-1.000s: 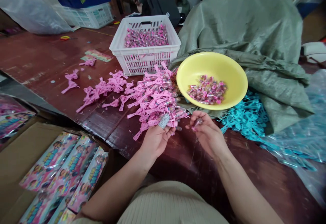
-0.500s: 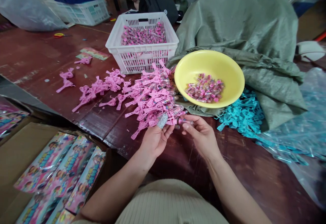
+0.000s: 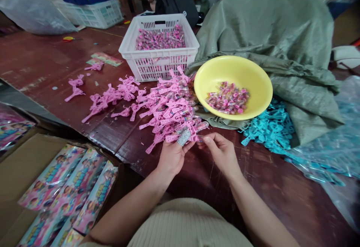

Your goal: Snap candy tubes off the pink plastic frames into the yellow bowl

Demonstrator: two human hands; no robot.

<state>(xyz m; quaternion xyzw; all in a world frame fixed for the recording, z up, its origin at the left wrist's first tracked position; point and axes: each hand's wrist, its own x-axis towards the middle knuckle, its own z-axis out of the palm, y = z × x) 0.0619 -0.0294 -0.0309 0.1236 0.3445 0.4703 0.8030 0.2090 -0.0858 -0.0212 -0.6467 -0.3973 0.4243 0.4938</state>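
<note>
Left hand (image 3: 171, 160) clamped on a pink toy (image 3: 172, 138), right hand (image 3: 223, 154) pinching a small tube (image 3: 199, 138) at its right end. Toy is at the near edge of the pink pile (image 3: 168, 108), handle pointing left, long axis roughly left-right across me. Can't tell how far the tube is seated; fingers hide it. Bare table (image 3: 270, 181) right of my right forearm; left table edge slants toward my left forearm. Pile crowds left hand's far side. Yellow bowl (image 3: 236, 71) sits beyond right hand, teal pile (image 3: 270, 130) right of that.
</note>
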